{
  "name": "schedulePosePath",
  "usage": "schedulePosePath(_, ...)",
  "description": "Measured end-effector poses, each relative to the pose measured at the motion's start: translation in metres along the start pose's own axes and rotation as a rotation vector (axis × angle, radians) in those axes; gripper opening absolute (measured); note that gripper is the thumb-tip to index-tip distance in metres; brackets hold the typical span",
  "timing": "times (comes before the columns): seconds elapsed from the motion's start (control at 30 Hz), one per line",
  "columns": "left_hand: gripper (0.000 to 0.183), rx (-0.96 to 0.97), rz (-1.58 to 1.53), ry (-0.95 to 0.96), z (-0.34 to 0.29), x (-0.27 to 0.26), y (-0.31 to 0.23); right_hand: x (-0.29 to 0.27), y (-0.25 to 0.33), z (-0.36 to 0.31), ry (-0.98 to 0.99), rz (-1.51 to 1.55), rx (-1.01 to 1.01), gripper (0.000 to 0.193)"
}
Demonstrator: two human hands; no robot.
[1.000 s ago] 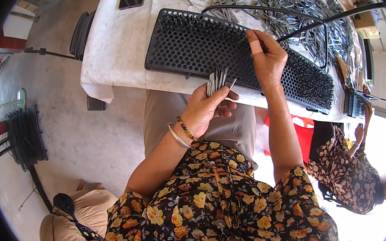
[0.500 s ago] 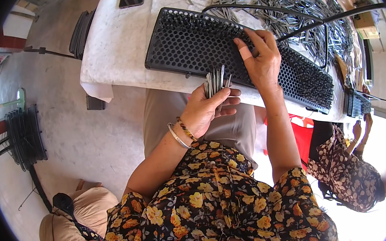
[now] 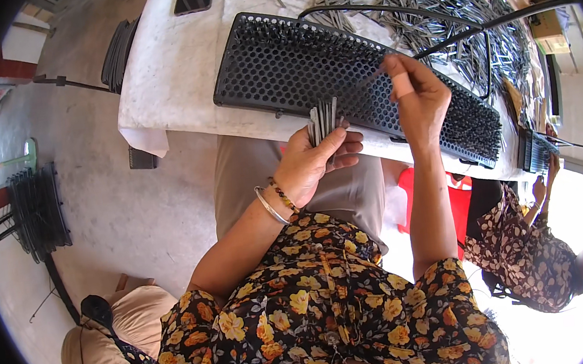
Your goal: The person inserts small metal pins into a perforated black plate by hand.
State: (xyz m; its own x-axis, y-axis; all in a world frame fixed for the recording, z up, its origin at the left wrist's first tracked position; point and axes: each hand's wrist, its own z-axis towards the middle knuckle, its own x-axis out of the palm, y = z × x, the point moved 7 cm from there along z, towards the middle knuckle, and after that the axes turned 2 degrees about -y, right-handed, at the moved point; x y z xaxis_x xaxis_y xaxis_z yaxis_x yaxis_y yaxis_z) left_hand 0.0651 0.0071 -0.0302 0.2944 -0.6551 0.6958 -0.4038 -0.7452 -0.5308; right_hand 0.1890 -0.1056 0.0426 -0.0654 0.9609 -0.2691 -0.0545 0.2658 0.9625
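Gripping strips [image 3: 324, 117], left fingers [image 3: 351, 148] hide their lower ends; right fingers [image 3: 393, 67] pinch 1 blurred strip [image 3: 370, 78].

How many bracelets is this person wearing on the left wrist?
2 visible: a beaded bracelet nearer the left hand, and a silvery bangle nearer the elbow. The wrist's underside is hidden.

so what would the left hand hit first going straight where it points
Likely the black perforated panel, though depth is unclear: the left hand and its grey strips might pass above.
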Motion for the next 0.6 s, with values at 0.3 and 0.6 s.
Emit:
schedulePosePath(0.3,0.025,-0.059,0.099,-0.01,-0.003,-0.003,0.001,0.012,0.014,0.012,-0.093,-0.362,-0.633,0.013)
schedulePosePath(0.6,0.025,-0.018,-0.021,0.021,-0.003,0.0,-0.003,0.015,0.018,-0.001,-0.052,-0.452,-0.489,0.019)
